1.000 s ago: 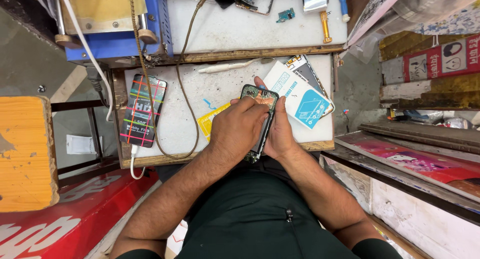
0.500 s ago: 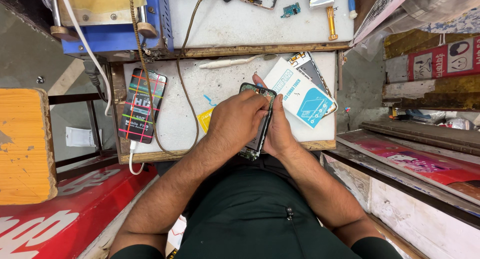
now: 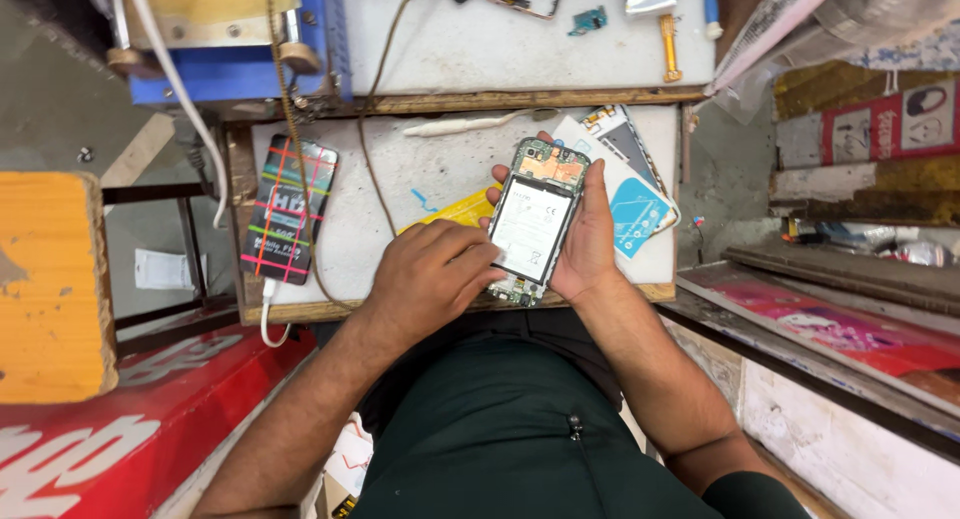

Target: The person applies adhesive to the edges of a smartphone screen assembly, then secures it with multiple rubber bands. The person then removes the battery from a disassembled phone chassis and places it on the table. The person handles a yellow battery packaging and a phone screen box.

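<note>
Our right hand (image 3: 585, 234) cradles the opened phone (image 3: 535, 219) from beneath, over the desk (image 3: 420, 169). Our left hand (image 3: 430, 274) sits just left of it, fingertips touching its lower edge. Left of that hand a second phone (image 3: 290, 209) lies on the desk with a cable (image 3: 268, 314) plugged in. Right of our right hand lie flat packets (image 3: 635, 194); beyond the hands rests a thin stick (image 3: 470, 126).

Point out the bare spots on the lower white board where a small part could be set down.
Free: the white patch between the striped-screen phone and the yellow card, crossed by a brown cord. Crowded: the right side, where the left hand and right hand hold the opened phone over the blue-and-white packets.
</note>
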Tool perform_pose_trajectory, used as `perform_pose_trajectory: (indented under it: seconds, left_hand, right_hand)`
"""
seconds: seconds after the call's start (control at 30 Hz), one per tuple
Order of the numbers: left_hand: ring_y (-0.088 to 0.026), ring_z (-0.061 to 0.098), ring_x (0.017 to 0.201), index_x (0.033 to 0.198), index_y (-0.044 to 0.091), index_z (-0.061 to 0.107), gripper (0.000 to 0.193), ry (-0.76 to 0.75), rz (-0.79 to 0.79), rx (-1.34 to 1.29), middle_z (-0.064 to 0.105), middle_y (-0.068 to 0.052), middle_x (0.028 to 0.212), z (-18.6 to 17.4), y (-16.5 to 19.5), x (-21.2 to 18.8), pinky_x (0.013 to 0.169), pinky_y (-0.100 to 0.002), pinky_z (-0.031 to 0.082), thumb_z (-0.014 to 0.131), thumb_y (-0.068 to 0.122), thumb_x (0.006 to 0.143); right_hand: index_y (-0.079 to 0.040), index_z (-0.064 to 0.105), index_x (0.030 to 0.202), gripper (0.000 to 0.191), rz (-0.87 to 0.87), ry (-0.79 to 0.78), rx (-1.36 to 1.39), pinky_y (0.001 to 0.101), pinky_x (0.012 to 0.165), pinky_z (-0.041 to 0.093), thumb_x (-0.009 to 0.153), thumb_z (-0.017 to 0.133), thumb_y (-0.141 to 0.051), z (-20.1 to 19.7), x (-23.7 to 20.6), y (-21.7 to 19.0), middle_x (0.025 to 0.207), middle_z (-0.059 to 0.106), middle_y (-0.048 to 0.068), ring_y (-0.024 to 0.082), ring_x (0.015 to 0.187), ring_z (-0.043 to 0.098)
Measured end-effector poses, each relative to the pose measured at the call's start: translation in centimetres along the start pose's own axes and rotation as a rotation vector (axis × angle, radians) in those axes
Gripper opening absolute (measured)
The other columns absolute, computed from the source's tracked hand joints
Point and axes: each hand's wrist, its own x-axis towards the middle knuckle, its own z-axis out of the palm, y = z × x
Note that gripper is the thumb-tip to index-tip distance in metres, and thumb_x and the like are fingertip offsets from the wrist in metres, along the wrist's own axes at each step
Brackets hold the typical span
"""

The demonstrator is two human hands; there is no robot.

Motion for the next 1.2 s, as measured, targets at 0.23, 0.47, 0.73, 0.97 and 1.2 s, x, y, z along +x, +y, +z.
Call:
perform_pose_trajectory:
  seconds: [0.23, 0.47, 0.73, 0.97, 1.2]
  left_hand:
    - [-0.027, 0.063, 0.111, 0.108, 0.012, 0.07, 0.033, -0.091, 0.108, -0.025, 0.066, -0.005, 0.118, 1.0, 0.0, 1.1, 0.089, -0.044, 0.052, 0.081, 0.031, 0.083]
    - [-0.028, 0.063, 0.121, 0.111, 0.014, 0.067, 0.027, -0.078, 0.405, 0.135, 0.066, -0.008, 0.129, 0.4, 0.0, 3.1, 0.104, -0.047, 0.053, 0.074, 0.025, 0.087]
    - [-0.025, 0.066, 0.115, 0.113, 0.014, 0.069, 0.021, 0.046, 0.574, 0.19, 0.067, -0.008, 0.124, -0.8, 0.5, 4.1, 0.094, -0.042, 0.058, 0.073, 0.021, 0.093]
    - [-0.026, 0.072, 0.102, 0.11, 0.006, 0.07, 0.021, 0.209, 0.449, 0.165, 0.07, -0.01, 0.107, -0.4, -0.9, 4.6, 0.078, -0.035, 0.06, 0.077, 0.022, 0.097]
    - [-0.029, 0.075, 0.11, 0.118, -0.002, 0.066, 0.021, 0.446, -0.119, -0.202, 0.073, -0.015, 0.115, 0.5, -1.7, 2.3, 0.093, -0.038, 0.065, 0.066, -0.01, 0.099]
  right_hand:
    - [-0.026, 0.039, 0.157, 0.074, -0.027, 0.058, -0.123, 0.0502, 0.096, 0.058, 0.1, 0.029, -0.073, 0.3, -0.2, 0.5, 0.138, 0.06, 0.025, 0.036, 0.117, 0.066]
    - [-0.02, 0.042, 0.154, 0.078, -0.042, 0.137, -0.159, 0.0501, 0.095, 0.059, 0.099, 0.027, -0.073, 0.5, -0.8, 0.0, 0.134, 0.063, 0.024, 0.035, 0.114, 0.067]
    - [-0.019, 0.046, 0.151, 0.078, -0.073, 0.132, -0.18, 0.0483, 0.091, 0.06, 0.099, 0.028, -0.074, 0.6, -0.7, -0.7, 0.129, 0.066, 0.023, 0.034, 0.11, 0.067]
    - [-0.013, 0.047, 0.153, 0.085, 0.009, 0.131, -0.108, 0.0476, 0.098, 0.057, 0.099, 0.033, -0.077, 0.1, -0.7, 0.0, 0.137, 0.064, 0.023, 0.034, 0.12, 0.065]
    - [-0.026, 0.038, 0.161, 0.074, -0.049, -0.101, -0.09, 0.0585, 0.099, 0.055, 0.105, 0.036, -0.074, 0.0, -1.6, 0.2, 0.136, 0.058, 0.023, 0.034, 0.117, 0.062]
